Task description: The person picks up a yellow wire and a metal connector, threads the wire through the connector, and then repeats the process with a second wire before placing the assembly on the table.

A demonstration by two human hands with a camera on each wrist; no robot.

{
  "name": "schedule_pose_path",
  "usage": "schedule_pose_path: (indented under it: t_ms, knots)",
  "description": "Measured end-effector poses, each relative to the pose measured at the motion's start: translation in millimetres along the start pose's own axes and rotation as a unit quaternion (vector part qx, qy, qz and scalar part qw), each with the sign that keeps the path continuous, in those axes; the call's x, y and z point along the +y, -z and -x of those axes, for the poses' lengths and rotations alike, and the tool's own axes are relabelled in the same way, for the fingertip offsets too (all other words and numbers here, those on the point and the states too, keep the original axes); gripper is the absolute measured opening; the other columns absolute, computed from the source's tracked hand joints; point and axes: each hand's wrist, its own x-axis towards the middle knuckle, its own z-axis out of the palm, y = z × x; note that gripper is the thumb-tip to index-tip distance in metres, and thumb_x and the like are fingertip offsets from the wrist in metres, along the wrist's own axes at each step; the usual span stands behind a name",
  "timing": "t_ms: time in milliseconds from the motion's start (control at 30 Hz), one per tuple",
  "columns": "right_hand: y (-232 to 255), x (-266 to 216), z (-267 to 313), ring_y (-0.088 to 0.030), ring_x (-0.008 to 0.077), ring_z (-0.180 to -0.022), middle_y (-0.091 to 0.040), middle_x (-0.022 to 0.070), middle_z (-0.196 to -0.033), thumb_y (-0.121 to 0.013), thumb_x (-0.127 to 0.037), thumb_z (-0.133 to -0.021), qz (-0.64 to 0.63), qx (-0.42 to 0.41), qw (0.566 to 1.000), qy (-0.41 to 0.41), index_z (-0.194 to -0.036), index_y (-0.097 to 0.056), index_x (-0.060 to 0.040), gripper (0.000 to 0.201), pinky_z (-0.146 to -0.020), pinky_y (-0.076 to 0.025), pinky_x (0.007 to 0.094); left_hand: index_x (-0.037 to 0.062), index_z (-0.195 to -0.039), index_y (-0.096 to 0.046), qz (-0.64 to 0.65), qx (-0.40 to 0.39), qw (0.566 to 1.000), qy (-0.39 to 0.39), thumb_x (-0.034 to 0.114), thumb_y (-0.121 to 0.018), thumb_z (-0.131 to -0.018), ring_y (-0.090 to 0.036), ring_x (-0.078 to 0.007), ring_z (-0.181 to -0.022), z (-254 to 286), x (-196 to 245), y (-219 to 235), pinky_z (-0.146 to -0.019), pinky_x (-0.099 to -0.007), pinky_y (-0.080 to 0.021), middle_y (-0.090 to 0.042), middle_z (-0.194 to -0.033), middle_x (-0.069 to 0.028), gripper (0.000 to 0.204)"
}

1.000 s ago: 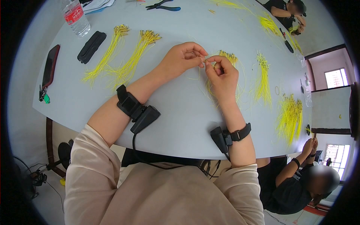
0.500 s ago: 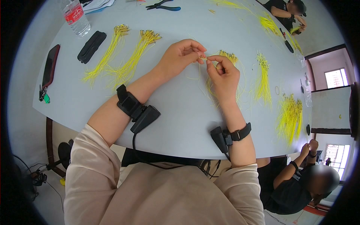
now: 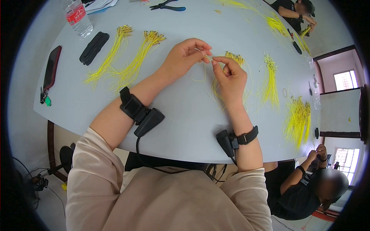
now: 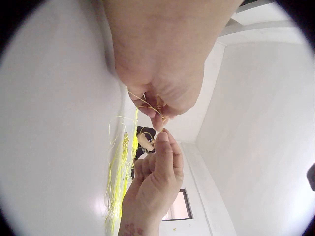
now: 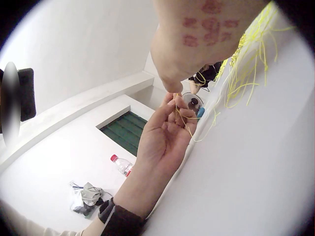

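Observation:
My left hand (image 3: 187, 57) pinches a small gold ribbed piece (image 4: 159, 104) between thumb and fingers, with a thin yellow cord (image 5: 194, 141) trailing from it in a loose loop. Facing it, my right hand (image 3: 233, 79) has thumb and index fingertips pressed together on a tiny bit of the cord, a short gap from the left fingertips. Partly behind the right hand lies a bundle of yellow cords with gold ends (image 3: 236, 57). Both hands are above the table (image 3: 185, 115).
Two more gold-ended cord bundles, one near (image 3: 150, 40) and one farther left (image 3: 121, 34), lie beside a black case (image 3: 94, 48). Further bundles (image 3: 271, 82) (image 3: 298, 119) lie right. Pliers (image 3: 167, 7), a bottle (image 3: 77, 18) and a phone (image 3: 52, 69) are around. Two people sit at the right.
My left hand has shifted slightly up and away, and a small gap has opened between the two hands' fingertips. The right hand has moved only slightly right.

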Motion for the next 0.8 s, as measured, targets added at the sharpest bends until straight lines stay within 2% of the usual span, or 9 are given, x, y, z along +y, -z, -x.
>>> schedule_pose_path:
  t_ms: [367, 800]
  knots:
    - [0.7, -1.3, -0.4, -0.026, 0.0050, -0.045, -0.029, -0.0043, -0.049, -0.068, -0.012, -0.076, 0.022, -0.010, 0.999, -0.022, -0.083, -0.067, -0.0063, 0.009, -0.042, -0.024, 0.0232, 0.0019, -0.106, -0.054, -0.015, 0.023, 1.000, -0.015, 0.008, -0.049, -0.090, -0.056, -0.0137, -0.090, -0.3, 0.6, 0.3, -0.083, -0.0274, -0.046, -0.058, -0.101, -0.0076, 0.019]
    - [0.3, -0.1, 0.1, -0.026, 0.0049, -0.045, -0.029, -0.0044, -0.050, -0.067, -0.011, -0.077, 0.009, 0.013, 1.000, 0.000, -0.080, -0.065, -0.0054, 0.007, -0.042, -0.023, 0.0226, 0.0025, -0.106, -0.054, -0.023, 0.033, 0.999, -0.028, 0.010, -0.049, -0.090, -0.058, -0.0148, -0.091, -1.2, -2.6, 1.5, -0.083, -0.0291, -0.045, -0.057, -0.105, -0.0080, 0.018]
